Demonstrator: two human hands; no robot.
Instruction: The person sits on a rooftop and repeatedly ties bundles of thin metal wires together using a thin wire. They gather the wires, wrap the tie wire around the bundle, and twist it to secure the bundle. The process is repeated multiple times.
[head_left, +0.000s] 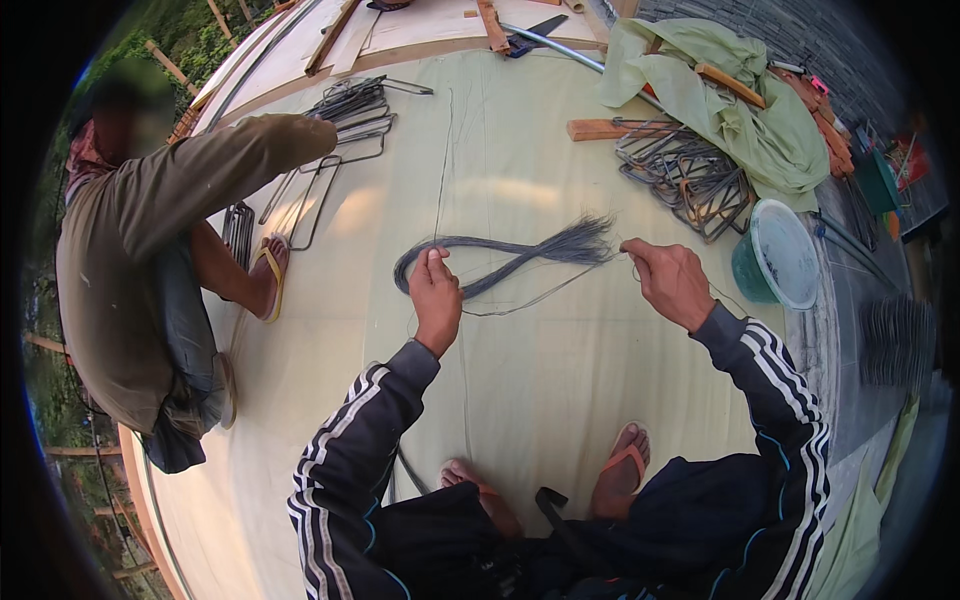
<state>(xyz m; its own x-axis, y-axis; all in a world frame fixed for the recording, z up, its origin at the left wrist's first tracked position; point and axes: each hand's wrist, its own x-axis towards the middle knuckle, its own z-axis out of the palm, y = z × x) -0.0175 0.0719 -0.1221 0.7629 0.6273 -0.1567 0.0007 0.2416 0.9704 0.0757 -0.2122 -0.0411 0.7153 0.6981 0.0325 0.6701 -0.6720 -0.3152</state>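
Note:
A looped bundle of thin dark tie wire (495, 255) lies on the pale sheeting in front of me, its frayed ends fanned out to the right. Over the left end of that loop, my left hand (437, 296) pinches a thin wire strand between thumb and fingertips. My right hand (667, 277), just right of the frayed ends, has thumb and forefinger closed on a wire end. Between the two hands a slack strand (525, 304) sags below the bundle. Another fine wire (448, 157) runs away from my left fingers up the sheeting.
At left a co-worker (135, 247) squats beside bent steel stirrups (349, 101). More stirrups (682, 176) are heaped at the right, by green cloth (720, 97) and a green bucket (776, 255). A handsaw (538, 36) and wood lie at the far edge.

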